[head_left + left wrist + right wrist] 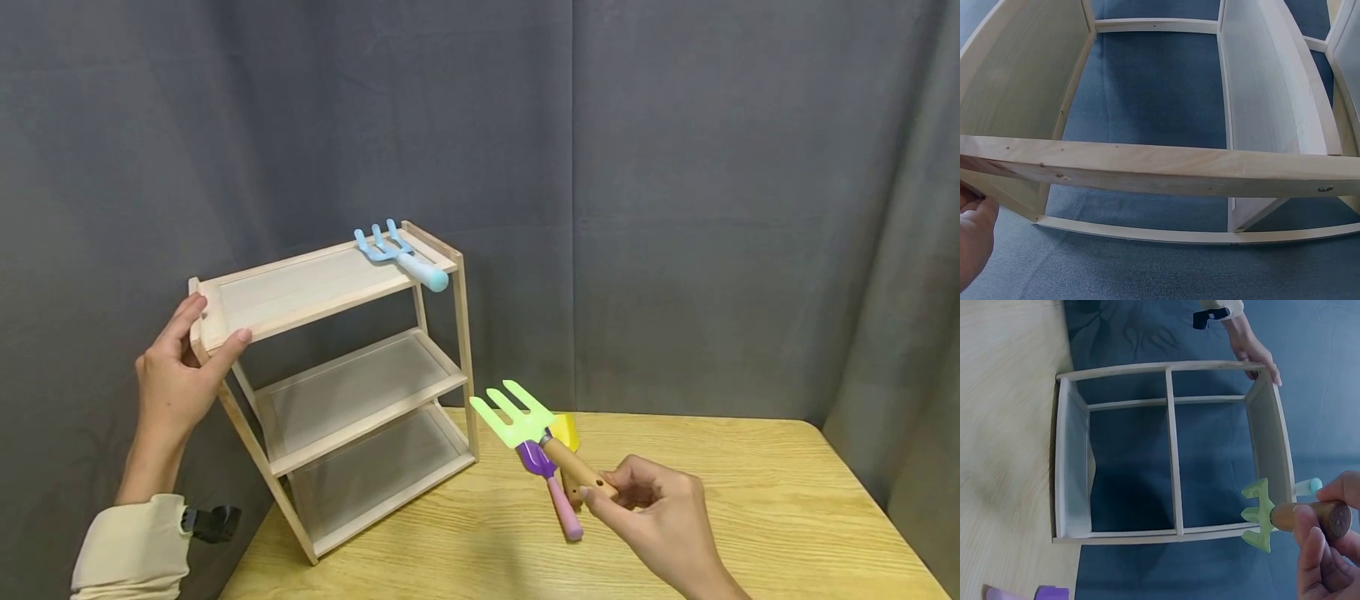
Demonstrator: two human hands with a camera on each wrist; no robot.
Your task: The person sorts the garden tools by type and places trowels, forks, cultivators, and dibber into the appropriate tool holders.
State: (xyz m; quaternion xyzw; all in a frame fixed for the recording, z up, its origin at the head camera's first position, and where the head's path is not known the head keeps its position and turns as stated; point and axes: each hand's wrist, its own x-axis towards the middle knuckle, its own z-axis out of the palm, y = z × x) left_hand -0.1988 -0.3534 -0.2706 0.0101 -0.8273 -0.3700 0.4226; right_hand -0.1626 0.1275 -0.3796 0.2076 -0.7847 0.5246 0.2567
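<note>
A three-tier wooden shelf rack stands at the left of the table. My left hand grips the left end of its top board, thumb over the front edge. In the left wrist view only part of that hand shows, beside the wooden frame. My right hand pinches the wooden handle of a green three-pronged garden fork, held right of the rack with its prongs pointing up and left. On the top shelf's right end lies a light blue hand rake, its handle overhanging the front edge.
Behind the green fork, a purple toy shovel with a pink handle lies on the wooden table. A yellow tool beside it is partly hidden. A grey curtain hangs behind the table.
</note>
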